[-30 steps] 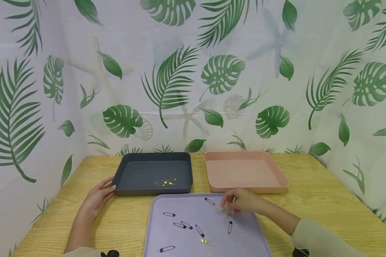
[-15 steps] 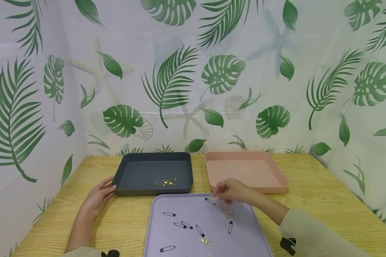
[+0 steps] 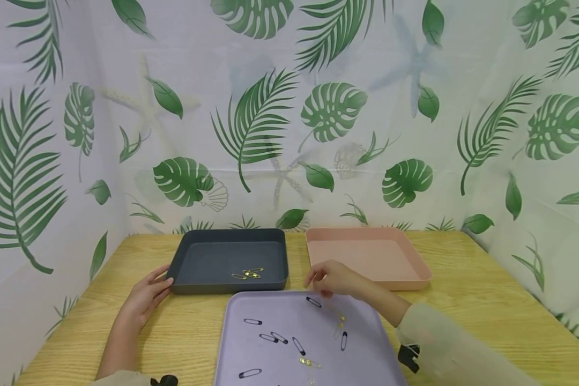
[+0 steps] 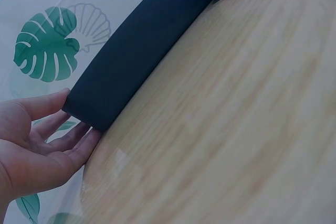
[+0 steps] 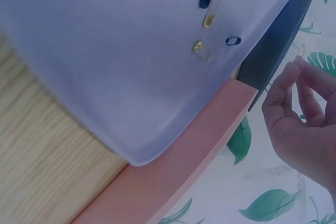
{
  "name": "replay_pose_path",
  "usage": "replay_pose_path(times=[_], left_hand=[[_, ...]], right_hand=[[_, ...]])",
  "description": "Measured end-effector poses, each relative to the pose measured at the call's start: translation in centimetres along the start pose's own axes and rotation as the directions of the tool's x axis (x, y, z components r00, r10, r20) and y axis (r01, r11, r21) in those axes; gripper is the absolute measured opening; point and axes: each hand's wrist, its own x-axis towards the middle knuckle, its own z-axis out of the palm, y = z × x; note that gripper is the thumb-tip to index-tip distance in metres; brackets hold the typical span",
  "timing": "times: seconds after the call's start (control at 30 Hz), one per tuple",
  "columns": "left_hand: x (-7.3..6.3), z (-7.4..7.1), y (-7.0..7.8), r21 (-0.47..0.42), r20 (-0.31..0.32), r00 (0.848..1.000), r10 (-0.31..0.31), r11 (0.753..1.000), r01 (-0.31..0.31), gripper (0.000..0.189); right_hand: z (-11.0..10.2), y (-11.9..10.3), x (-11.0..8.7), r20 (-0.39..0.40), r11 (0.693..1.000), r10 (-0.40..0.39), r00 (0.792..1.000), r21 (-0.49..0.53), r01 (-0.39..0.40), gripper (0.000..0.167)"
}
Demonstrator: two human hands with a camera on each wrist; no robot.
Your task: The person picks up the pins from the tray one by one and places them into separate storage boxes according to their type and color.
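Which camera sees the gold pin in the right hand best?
The right wrist view: the gold safety pin pokes out of the pinching right hand. In the head view I can't make it out clearly; the left wrist view doesn't show it.

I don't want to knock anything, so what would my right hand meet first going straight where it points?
The dark grey rectangular tray, probably at its right side, though your right hand might pass above its rim.
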Motion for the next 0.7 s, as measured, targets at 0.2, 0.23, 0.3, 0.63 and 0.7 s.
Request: replay_pose_path(times=[0.2,0.23,0.3,0.63,0.7], left_hand=[[0.0,0.1,0.0,-0.001,-0.003,1.000,-0.001,1.000,0.001,0.060],[0.0,0.1,-0.1,-0.002,-0.004,1.000,-0.002,1.000,0.002,0.060],[-0.1,0.1,-0.1,-0.004,-0.004,1.000,-0.003,1.000,0.003,0.060],[0.0,0.0,0.0,-0.010,0.005,1.000,0.008,1.000,-0.008,0.060],[0.0,0.0,0.0,-0.007,0.010,1.000,0.010,1.000,-0.010,0.060]], right_hand=[[0.2,-0.6,1.1,-0.015,0.999,0.022,1.000,0.030,-0.022,0.010],[0.3,-0.7,1.3,-0.017,0.999,0.026,1.000,0.039,-0.026,0.010],[0.4,-0.9,1.7,-0.014,0.997,0.038,0.999,0.066,-0.037,0.012],[1.2,-1.3,3.5,-0.021,0.974,0.073,0.997,0.216,-0.067,0.012],[1.4,-1.4,3.8,-0.035,0.975,0.091,0.995,0.204,-0.082,0.011]])
